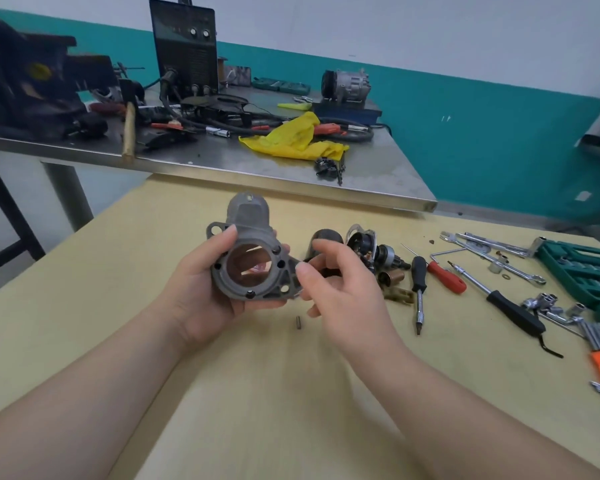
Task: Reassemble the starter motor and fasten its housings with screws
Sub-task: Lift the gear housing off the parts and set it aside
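Observation:
My left hand (201,292) grips a grey cast starter housing (248,220) above the yellow table, its round opening facing me. My right hand (340,289) hovers just right of the housing's flange with fingers curled and apart, nothing clearly in them. A small dark pin (297,322) lies on the table below the housing. Behind my right hand lie the other motor parts: a dark cylindrical casing (326,235), the armature assembly (369,249) and a copper-coloured solenoid piece (390,277).
A black-handled screwdriver (418,289), a red-handled one (445,277), a ratchet (510,310), wrenches (492,244) and a green socket case (582,271) lie at the right. A steel bench (291,174) with a yellow rag (291,138) stands behind.

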Motion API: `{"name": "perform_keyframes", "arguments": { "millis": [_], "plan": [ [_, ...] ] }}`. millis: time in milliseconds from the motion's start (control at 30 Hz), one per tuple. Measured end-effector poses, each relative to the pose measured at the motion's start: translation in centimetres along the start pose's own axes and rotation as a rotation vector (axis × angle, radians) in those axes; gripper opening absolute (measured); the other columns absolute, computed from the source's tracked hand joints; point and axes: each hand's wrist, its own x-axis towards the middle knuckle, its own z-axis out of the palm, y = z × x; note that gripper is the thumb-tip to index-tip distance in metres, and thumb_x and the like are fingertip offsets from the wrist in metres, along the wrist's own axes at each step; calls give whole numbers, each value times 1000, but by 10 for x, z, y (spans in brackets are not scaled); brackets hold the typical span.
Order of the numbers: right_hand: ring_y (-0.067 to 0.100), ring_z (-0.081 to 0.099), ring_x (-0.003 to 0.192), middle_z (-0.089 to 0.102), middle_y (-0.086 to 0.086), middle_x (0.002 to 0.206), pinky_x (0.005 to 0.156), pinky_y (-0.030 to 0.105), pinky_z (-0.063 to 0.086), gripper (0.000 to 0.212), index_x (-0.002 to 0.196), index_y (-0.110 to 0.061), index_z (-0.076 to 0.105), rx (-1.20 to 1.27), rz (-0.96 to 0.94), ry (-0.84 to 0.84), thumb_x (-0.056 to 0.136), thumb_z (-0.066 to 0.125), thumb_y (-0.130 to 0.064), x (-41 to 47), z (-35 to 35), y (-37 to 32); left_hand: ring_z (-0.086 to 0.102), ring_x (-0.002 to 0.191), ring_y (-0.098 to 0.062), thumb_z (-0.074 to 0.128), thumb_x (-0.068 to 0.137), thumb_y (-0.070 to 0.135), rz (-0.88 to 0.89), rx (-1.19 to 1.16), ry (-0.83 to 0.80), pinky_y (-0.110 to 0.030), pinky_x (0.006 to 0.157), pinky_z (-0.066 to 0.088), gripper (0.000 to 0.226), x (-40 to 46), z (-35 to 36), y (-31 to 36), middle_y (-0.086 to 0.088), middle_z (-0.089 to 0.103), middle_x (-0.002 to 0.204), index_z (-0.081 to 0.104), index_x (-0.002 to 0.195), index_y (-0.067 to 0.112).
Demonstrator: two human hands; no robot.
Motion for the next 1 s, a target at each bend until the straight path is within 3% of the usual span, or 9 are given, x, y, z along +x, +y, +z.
{"name": "perform_keyframes", "arguments": {
  "millis": [200, 300, 367, 467, 533, 600, 700, 800, 1000],
  "plan": [
    [2, 65, 90, 65, -20, 114, 74, 13, 52, 38, 127, -46, 63, -101, -65, 23, 98, 73, -23, -2, -6, 18, 67, 124, -41, 86, 77, 45, 168, 153, 104, -66, 96, 56, 59, 4, 1, 0, -19, 70, 134, 75, 124, 12],
    [2, 65, 85, 67, -25, 106, 71, 13, 51, 38, 109, -53, 62, -126, -67, 78, 98, 70, -17, 9, -21, 17, 69, 116, -46, 80, 84, 34, 367, 195, 281, -63, 93, 59, 37, 5, -4, 7, -20, 73, 123, 78, 115, 14],
    [2, 67, 84, 70, -25, 101, 70, 13, 51, 33, 106, -48, 66, -139, -67, 142, 98, 68, -16, 19, -37, 13, 74, 113, -35, 80, 84, 32, 469, 243, 389, -51, 95, 61, 25, 3, -4, 14, -12, 78, 116, 81, 107, 24],
    [3, 71, 91, 74, -26, 97, 81, 26, 57, 27, 101, -42, 71, -158, -79, 258, 98, 68, -15, 34, -61, 12, 75, 110, -29, 82, 81, 34, 543, 373, 483, -54, 102, 58, 20, 10, -3, 30, -5, 79, 109, 80, 101, 30],
    [0, 71, 88, 74, -28, 94, 80, 27, 56, 28, 96, -42, 70, -199, -99, 332, 98, 67, -15, 42, -76, 15, 73, 110, -35, 83, 78, 36, 541, 520, 518, -57, 102, 57, 28, 21, -2, 39, -7, 78, 109, 78, 105, 30],
    [2, 71, 87, 75, -21, 92, 81, 32, 58, 24, 99, -39, 72, -259, -93, 409, 98, 64, -16, 47, -89, 24, 74, 107, -31, 84, 77, 37, 506, 682, 518, -49, 97, 60, 35, 34, -1, 45, -1, 79, 107, 75, 111, 35],
    [3, 69, 93, 74, -19, 95, 90, 38, 58, 24, 103, -35, 72, -291, -67, 516, 98, 62, -14, 43, -104, 47, 72, 82, -4, 84, 76, 39, 429, 922, 507, -21, 67, 54, 42, 53, 0, 46, 17, 77, 99, 71, 115, 44],
    [8, 68, 98, 74, -18, 97, 91, 37, 57, 23, 100, -34, 73, -336, -27, 508, 97, 65, -13, 36, -114, 70, 62, 60, 2, 82, 74, 42, 359, 1028, 526, -16, 48, 46, 40, 77, -2, 40, 20, 73, 88, 69, 112, 48],
    [-9, 62, 95, 70, -23, 92, 77, 19, 46, 24, 93, -37, 72, -429, -25, 359, 93, 69, -13, 41, -121, 84, 65, 82, -1, 79, 77, 38, 322, 1298, 539, -25, 63, 49, 37, 118, -11, 25, 25, 67, 94, 62, 109, 48]
  ]
}}
